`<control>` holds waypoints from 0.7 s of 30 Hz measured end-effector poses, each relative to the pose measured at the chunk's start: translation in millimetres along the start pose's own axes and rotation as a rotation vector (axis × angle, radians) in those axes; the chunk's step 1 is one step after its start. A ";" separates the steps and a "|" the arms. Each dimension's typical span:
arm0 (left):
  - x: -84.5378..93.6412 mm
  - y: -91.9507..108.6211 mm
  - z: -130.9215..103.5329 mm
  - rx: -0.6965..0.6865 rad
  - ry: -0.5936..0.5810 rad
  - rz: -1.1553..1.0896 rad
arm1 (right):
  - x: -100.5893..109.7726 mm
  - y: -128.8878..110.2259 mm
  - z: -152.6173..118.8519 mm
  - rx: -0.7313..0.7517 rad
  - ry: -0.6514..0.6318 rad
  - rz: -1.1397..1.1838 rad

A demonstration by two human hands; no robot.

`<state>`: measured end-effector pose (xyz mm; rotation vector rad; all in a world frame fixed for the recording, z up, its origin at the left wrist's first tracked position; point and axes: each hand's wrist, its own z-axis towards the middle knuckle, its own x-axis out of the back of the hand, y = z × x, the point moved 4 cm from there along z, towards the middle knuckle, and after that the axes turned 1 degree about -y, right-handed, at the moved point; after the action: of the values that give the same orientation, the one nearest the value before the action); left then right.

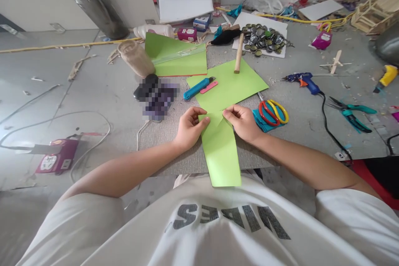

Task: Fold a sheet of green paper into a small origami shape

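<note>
A light green strip of paper (220, 153) hangs over the table's near edge towards my shirt. Its far left corner is pinched in my left hand (191, 126), thumb on top. At the far right corner my right hand (243, 122) pinches the same paper, and a small fold shows between the hands. Just beyond lies a green sheet (232, 83), bearing a blue utility knife (198, 88), a pink strip (209, 87) and a wooden stick (239, 54). Scissors with red and yellow handles (274, 112) rest on teal cloth or packaging right of my right hand.
Right of centre lie a blue glue gun (304, 81) with its black cord and teal-handled pliers (353, 114). Bottle caps (263, 39) are heaped at the back. A brown jar (136, 58) and a dark bottle (98, 8) stand left; a purple box (59, 156) lies nearer.
</note>
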<state>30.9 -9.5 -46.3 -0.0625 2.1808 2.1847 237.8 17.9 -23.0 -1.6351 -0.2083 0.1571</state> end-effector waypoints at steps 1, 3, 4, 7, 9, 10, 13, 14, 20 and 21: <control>0.3 -0.4 0.4 0.000 0.000 0.001 | 0.0 -0.2 0.0 -0.003 0.001 0.000; 0.7 -1.1 0.5 0.000 -0.005 0.019 | 0.0 -0.5 0.0 -0.007 0.000 0.001; 0.8 -1.4 0.4 0.000 -0.012 0.028 | 0.2 -0.6 0.1 -0.008 0.000 -0.001; 0.8 -2.1 0.2 0.009 -0.037 0.038 | 1.2 0.1 0.6 -0.004 -0.001 -0.010; 1.0 -2.2 0.4 0.014 -0.042 0.032 | 2.1 1.2 1.0 -0.001 -0.003 -0.015; 1.0 -2.1 0.5 0.014 -0.043 0.033 | 2.4 1.9 1.2 0.000 -0.005 -0.017; 0.2 -1.8 0.4 0.006 -0.050 0.033 | 3.2 3.5 1.3 0.003 -0.011 -0.025; -0.2 -1.8 0.3 0.001 -0.055 0.031 | 3.4 3.8 1.2 0.005 -0.013 -0.027; 1.2 -3.6 0.5 -0.049 -0.056 0.066 | 3.5 4.0 1.5 0.013 -0.011 -0.034; 1.8 -3.8 0.8 -0.056 -0.054 0.088 | 3.3 3.8 1.6 0.015 -0.006 -0.034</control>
<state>29.3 -8.7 -50.2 0.0909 2.1330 2.2657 240.8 19.9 -26.8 -1.6152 -0.2389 0.1376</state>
